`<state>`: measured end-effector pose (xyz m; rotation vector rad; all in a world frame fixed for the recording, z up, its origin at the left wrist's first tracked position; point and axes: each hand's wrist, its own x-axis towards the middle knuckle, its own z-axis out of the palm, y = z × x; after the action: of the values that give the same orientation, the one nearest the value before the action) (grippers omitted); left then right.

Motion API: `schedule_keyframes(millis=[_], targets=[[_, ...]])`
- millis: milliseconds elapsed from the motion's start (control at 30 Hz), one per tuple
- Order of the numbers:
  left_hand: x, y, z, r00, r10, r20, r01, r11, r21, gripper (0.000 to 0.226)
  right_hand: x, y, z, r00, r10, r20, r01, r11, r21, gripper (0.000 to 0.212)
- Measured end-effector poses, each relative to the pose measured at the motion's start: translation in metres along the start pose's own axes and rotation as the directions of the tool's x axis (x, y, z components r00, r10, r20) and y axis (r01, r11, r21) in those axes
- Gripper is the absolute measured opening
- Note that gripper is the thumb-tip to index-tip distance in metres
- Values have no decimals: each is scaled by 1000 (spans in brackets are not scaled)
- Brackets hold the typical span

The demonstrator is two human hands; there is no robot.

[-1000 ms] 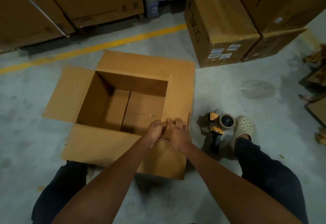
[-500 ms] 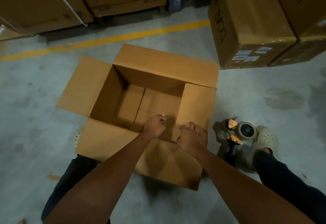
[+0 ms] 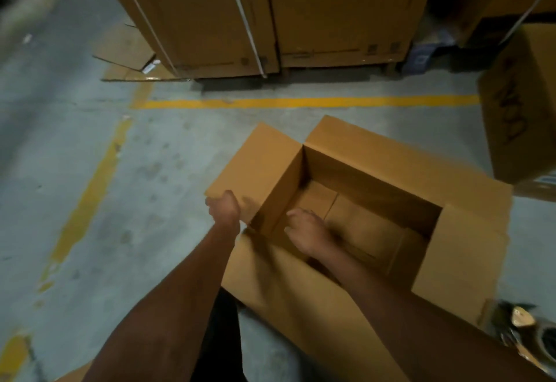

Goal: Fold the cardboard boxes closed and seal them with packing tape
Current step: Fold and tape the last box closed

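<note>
Fingers [image 3: 214,204] of left hand [image 3: 224,211] clamped on near corner of left flap [image 3: 255,168], arm stretched forward; right hand [image 3: 307,232] down inside box [image 3: 370,180] by near wall, blurred, grip can't tell. Box sits open on floor [image 3: 120,201], looks empty: light, stiff corrugate, hinges at creases, so drive flaps from free edges

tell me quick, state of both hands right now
Left hand: holding the near corner of the left flap.
Right hand: inside the cardboard box, blurred; open or closed cannot be told.
</note>
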<state>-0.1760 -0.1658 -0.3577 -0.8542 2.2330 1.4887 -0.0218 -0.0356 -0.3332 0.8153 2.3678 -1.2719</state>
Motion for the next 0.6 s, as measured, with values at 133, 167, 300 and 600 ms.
schedule_keyframes(millis=[133, 167, 300, 600], targets=[[20, -10, -30, 888, -207, 410, 410, 760, -504, 56, 6, -12, 8, 1000, -27, -8, 28, 988, 151, 50], [20, -14, -36, 879, -193, 435, 412, 765, -495, 60, 6, -13, 9, 1000, -18, -16, 21, 979, 204, 52], [-5, -18, -30, 789, -139, 598, 288, 944, -161, 46, 1, -12, 8, 985, 128, -118, -34, 805, 592, 48], [-74, -61, 48, 677, 255, 690, -653, -224, 724, 44, -20, 53, 7, 941, 310, -136, -274, 933, 232, 49]])
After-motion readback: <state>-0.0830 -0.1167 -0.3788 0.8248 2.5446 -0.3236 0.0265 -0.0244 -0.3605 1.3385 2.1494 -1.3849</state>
